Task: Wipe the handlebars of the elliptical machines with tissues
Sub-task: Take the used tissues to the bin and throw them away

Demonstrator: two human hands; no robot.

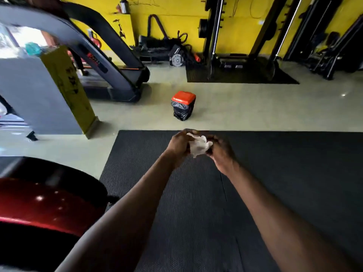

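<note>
White crumpled tissue [198, 146] sits bunched between the two hands, held out in front of the person above a black textured rubber floor mat [196, 213]. The wad is one piece as far as can be seen; its long axis runs roughly from the upper left, by the left hand's fingertips, down toward the lower middle, where a loose tail hangs below both hands.

Left hand [179, 143] has its fingers curled round the left side of the tissue, thumb side uppermost. Right hand [221, 149] has its fingers curled in over the right side of the same wad, so both hands grip it and nearly touch each other across it. Both forearms are bare and reach forward from the bottom of the view.

Beyond the hands, past the far edge of the mat, one small bin with an orange lid and a black plastic liner [183, 107] stands on the pale green floor [255, 108]. Well to the left of the left hand rises a grey machine frame with a yellow panel [68, 89]. Below the left forearm, close to the camera, is a glossy red and black machine housing [45, 203]. Far ahead, dark racks [241, 36] stand against a yellow wall [176, 10], on a second black mat.
</note>
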